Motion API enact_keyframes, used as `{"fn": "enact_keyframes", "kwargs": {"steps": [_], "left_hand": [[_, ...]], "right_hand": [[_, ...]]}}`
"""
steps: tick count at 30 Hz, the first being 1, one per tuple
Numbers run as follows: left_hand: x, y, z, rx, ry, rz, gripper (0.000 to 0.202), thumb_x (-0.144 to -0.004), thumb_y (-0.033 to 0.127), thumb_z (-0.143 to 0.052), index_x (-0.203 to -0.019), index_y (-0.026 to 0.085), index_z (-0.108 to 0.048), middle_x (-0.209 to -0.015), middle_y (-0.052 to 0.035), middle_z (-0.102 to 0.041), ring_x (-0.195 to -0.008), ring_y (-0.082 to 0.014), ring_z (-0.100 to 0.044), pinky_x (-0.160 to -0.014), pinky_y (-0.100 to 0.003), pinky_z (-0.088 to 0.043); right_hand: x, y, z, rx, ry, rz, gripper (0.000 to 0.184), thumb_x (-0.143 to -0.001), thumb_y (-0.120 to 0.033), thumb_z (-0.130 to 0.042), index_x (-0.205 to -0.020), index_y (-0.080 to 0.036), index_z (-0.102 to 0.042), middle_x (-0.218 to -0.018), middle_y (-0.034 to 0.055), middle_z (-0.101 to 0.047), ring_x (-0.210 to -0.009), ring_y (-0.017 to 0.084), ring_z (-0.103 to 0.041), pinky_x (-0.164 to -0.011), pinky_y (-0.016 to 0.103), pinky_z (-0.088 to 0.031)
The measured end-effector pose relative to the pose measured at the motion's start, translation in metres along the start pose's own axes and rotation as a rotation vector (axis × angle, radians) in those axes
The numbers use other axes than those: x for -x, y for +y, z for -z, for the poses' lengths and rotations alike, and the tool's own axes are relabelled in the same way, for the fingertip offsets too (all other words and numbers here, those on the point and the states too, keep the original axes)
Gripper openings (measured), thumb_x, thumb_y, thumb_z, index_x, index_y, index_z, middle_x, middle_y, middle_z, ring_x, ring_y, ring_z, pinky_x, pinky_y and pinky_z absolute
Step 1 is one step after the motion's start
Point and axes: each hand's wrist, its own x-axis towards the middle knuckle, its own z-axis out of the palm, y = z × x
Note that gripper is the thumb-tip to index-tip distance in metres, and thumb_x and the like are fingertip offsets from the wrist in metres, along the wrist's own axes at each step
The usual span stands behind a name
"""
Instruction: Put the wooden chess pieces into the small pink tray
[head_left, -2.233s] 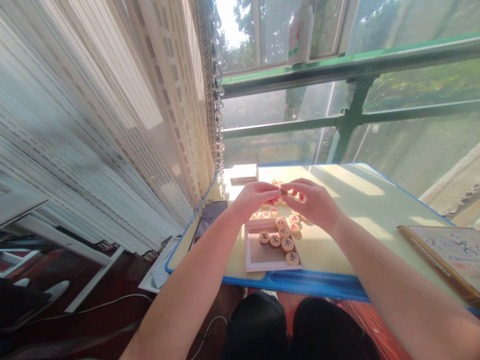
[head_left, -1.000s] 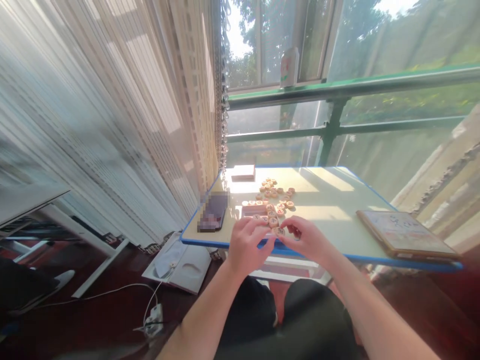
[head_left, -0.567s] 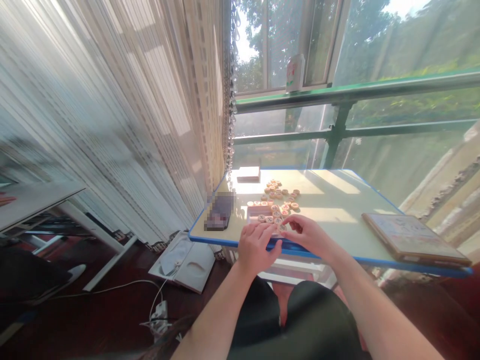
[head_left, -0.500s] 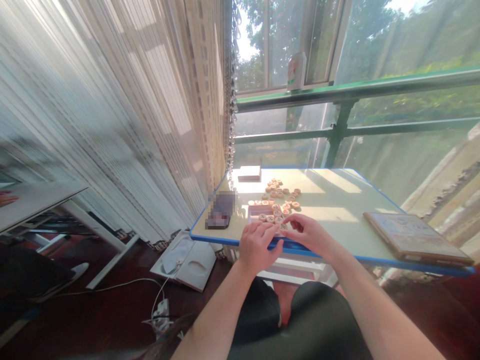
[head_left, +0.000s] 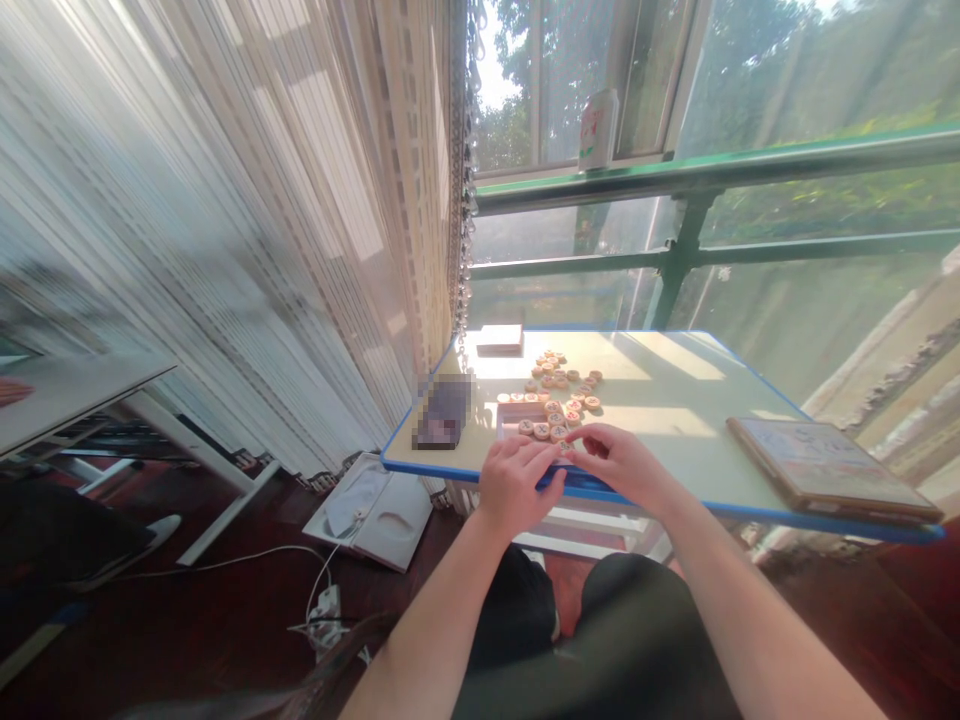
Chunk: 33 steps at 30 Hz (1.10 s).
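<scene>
Currently: left hand fingers pressed together, right hand fingers curled, tips meeting at small round wooden game disc; pinch unclear. Judgement: keep disc flat, clear of shallow white tray rim just beyond fingertips.

I have a single view here, from the camera worn on the person's head, looking forward and down over the lap toward a blue-edged table. It sits well back from the tabletop: both forearms run in from the bottom edge, and the left hand and right hand meet just below centre at the table's near rim. The wooden discs beyond them come out small, their markings too fine for me to read. The lens is wide and tilted, so the curtain fills the left half, the window the upper right and the floor the lower left
</scene>
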Motion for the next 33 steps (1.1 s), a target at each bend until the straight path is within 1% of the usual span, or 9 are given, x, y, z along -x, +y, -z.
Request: {"fn": "enact_keyframes", "kwargs": {"steps": [5, 11, 18, 22, 27, 30, 33], "left_hand": [[0.0000, -0.0005, -0.0001, 0.012, 0.004, 0.002, 0.026, -0.080, 0.029, -0.057, -0.104, 0.022, -0.065, -0.100, -0.0022, -0.071, -0.094, -0.0230, -0.061, -0.083, -0.039, -0.046], [0.0004, -0.0007, -0.0005, 0.014, 0.038, -0.006, 0.024, -0.080, 0.029, -0.057, -0.102, 0.021, -0.065, -0.096, -0.0027, -0.072, -0.091, -0.0222, -0.062, -0.081, -0.039, -0.046], [0.0004, -0.0012, 0.0004, 0.011, 0.012, -0.010, 0.025, -0.081, 0.030, -0.056, -0.102, 0.022, -0.066, -0.097, -0.0039, -0.072, -0.093, -0.0228, -0.062, -0.083, -0.040, -0.047], [-0.0004, -0.0013, 0.0032, 0.062, -0.012, -0.019, 0.026, -0.081, 0.027, -0.055, -0.104, 0.020, -0.065, -0.097, -0.0053, -0.071, -0.095, -0.0223, -0.061, -0.087, -0.040, -0.049], [0.0005, -0.0038, 0.0045, 0.135, 0.039, -0.012, 0.023, -0.079, 0.023, -0.057, -0.100, 0.019, -0.065, -0.095, -0.0050, -0.071, -0.093, -0.0203, -0.059, -0.088, -0.036, -0.050], [0.0003, -0.0042, 0.0051, 0.158, 0.061, -0.004, 0.022, -0.079, 0.022, -0.057, -0.100, 0.019, -0.064, -0.095, -0.0053, -0.070, -0.093, -0.0201, -0.059, -0.089, -0.036, -0.050], [-0.0009, -0.0032, 0.0069, 0.176, 0.083, 0.015, 0.022, -0.078, 0.021, -0.058, -0.099, 0.019, -0.064, -0.096, -0.0054, -0.070, -0.097, -0.0204, -0.059, -0.091, -0.037, -0.049]], "right_hand": [[0.0005, 0.0028, -0.0005, -0.024, -0.011, -0.007, 0.030, -0.078, -0.043, -0.057, -0.095, -0.019, -0.066, -0.063, -0.0021, -0.049, -0.058, 0.012, -0.042, -0.053, 0.025, -0.034], [0.0009, 0.0015, 0.0004, -0.019, -0.007, -0.011, 0.030, -0.077, -0.042, -0.057, -0.094, -0.019, -0.066, -0.064, -0.0020, -0.049, -0.058, 0.012, -0.042, -0.054, 0.025, -0.034], [0.0008, -0.0006, 0.0014, -0.025, -0.019, -0.023, 0.029, -0.077, -0.041, -0.056, -0.094, -0.019, -0.066, -0.063, -0.0022, -0.048, -0.058, 0.012, -0.041, -0.054, 0.025, -0.034], [0.0006, -0.0011, 0.0018, -0.028, -0.018, -0.025, 0.029, -0.077, -0.041, -0.057, -0.092, -0.019, -0.065, -0.062, -0.0023, -0.047, -0.058, 0.012, -0.041, -0.054, 0.026, -0.033], [0.0006, -0.0024, 0.0028, -0.033, -0.015, -0.031, 0.029, -0.076, -0.043, -0.057, -0.090, -0.018, -0.065, -0.060, -0.0025, -0.045, -0.057, 0.012, -0.040, -0.053, 0.026, -0.033], [0.0010, -0.0033, 0.0031, -0.049, -0.011, -0.040, 0.028, -0.076, -0.042, -0.057, -0.090, -0.018, -0.065, -0.059, -0.0037, -0.042, -0.056, 0.012, -0.039, -0.052, 0.025, -0.032], [0.0012, -0.0041, 0.0033, -0.068, -0.014, -0.049, 0.028, -0.076, -0.041, -0.057, -0.090, -0.018, -0.064, -0.058, -0.0044, -0.040, -0.055, 0.012, -0.038, -0.052, 0.025, -0.031]]}}
